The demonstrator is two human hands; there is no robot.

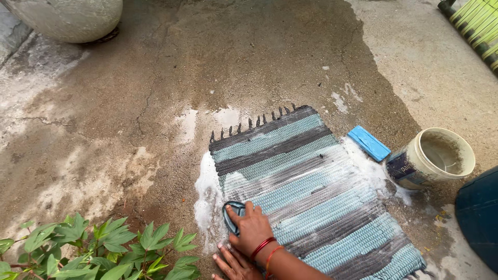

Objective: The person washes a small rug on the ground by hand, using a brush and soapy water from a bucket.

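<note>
Wet concrete floor, a striped blue-and-grey mat spread flat on it, fringe end pointing away from the person, suds over the mat's middle and pooling along its left edge.

R hand sits on the mat's near-left edge, palm down, fingers curled over a dark scrub brush w/ a blue rim. Grip is closed round the brush back, thumb side toward the mat centre; bristles face down so they press into the weave. Wrist w/ red bangles is bent slightly, forearm coming in from the bottom edge of view.

L hand lies just below the right, fingers spread flat and open, holding nothing; looks like it pins the mat's near corner to the floor so it doesn't slide. Only partly in view, rest cut off at the bottom.

A blue soap bar lies just off the mat's right edge, close for reach. Beside it a white bucket tipped on its side, mouth up-right, murky water inside. Dark blue tub at far right. Leafy plant at bottom-left, pale round pot top-left, green slatted thing top-right.
</note>
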